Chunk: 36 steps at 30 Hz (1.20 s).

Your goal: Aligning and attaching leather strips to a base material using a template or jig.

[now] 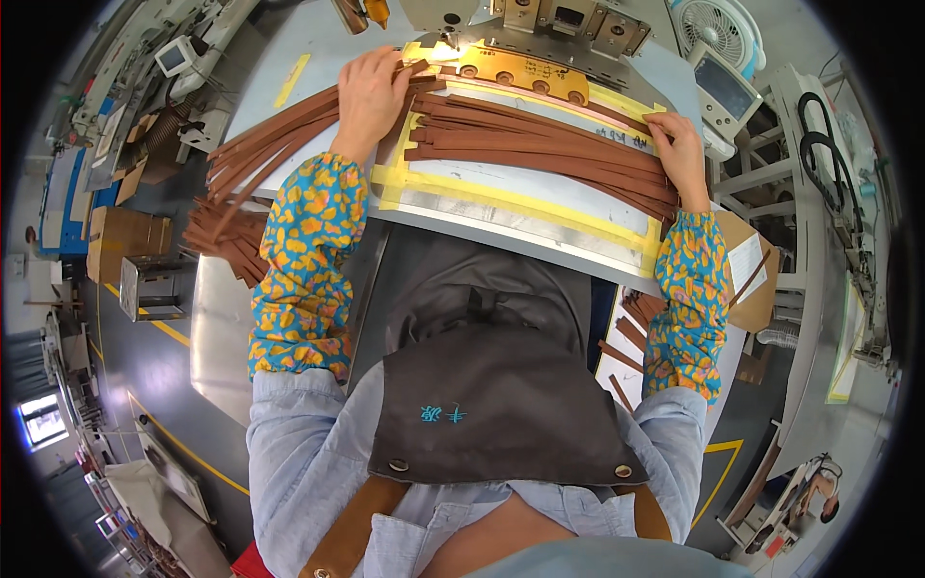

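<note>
On the far left part of the work surface, my left hand is closed over the ends of brown flat strips that fan out to its left. Its fingertips are close to the brightly lit spot under the machine. At the right, my right hand pinches the end of a thin brown strip, which lies along the front edge of a yellow template with several round holes. Between my hands a bundle of brown strips is spread across the taped white plate.
The machine head stands just behind the template. More strips hang off the left edge. A small screen and a fan are at the far right, with a cardboard box below. My apron is against the near side.
</note>
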{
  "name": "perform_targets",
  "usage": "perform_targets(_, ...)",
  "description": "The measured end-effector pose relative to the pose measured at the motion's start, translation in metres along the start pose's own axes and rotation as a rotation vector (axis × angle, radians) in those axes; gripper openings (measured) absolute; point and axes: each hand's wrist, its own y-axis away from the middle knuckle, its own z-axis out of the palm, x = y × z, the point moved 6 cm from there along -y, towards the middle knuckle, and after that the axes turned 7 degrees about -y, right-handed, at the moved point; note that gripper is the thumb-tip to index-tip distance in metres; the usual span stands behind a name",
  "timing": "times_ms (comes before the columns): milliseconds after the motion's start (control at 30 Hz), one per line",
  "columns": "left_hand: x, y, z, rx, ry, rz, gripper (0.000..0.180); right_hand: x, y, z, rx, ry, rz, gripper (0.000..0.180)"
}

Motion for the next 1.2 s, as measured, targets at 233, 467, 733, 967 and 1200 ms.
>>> perform_targets(233,-0.044,0.024,0.027,-0.277,-0.338,-0.155,0.053,0.024,0.009,-0.013,0.206,-0.099,0.136,0.013)
perform_targets(467,-0.088,0.027,0.026,-0.304,-0.384,-0.165,0.053,0.035,0.013,0.007,0.227,-0.139,0.166,0.012)
perform_targets(733,-0.132,0.029,0.028,-0.304,-0.426,-0.158,0.051,0.043,0.017,0.005,0.258,-0.053,0.164,0.013)
perform_targets(967,-0.136,0.03,0.033,-0.284,-0.483,-0.179,0.049,0.04,0.018,0.003,0.254,-0.011,0.121,0.012)
perform_targets(1200,-0.134,0.033,0.031,-0.255,-0.483,-0.178,0.049,0.047,0.02,0.002,0.239,0.016,0.153,0.012)
